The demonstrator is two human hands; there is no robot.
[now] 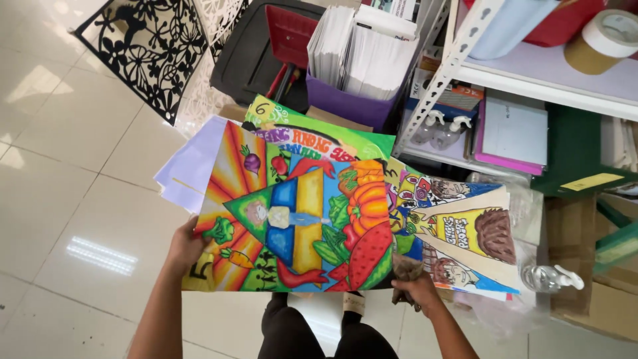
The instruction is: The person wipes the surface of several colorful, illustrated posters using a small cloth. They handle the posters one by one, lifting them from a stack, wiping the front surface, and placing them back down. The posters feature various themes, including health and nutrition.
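My left hand (184,247) grips the lower left corner of a brightly coloured poster drawing (292,213) showing vegetables, sun rays and a blue and yellow triangle. That drawing tops a fanned stack: a green poster (362,141) and lilac sheets (193,166) stick out behind it. My right hand (413,286) pinches the bottom edge of the stack, where a second drawing (465,233) with cartoon faces and a yellow panel spreads out to the right. I hold the stack above my black-clad legs (312,332).
A white metal shelf (531,80) stands at the right with tape rolls (601,40), folders and pump bottles (438,129). A purple box of white papers (352,93) and a black bin sit ahead. A black cut-out panel (143,46) leans at the upper left. White tile floor lies left.
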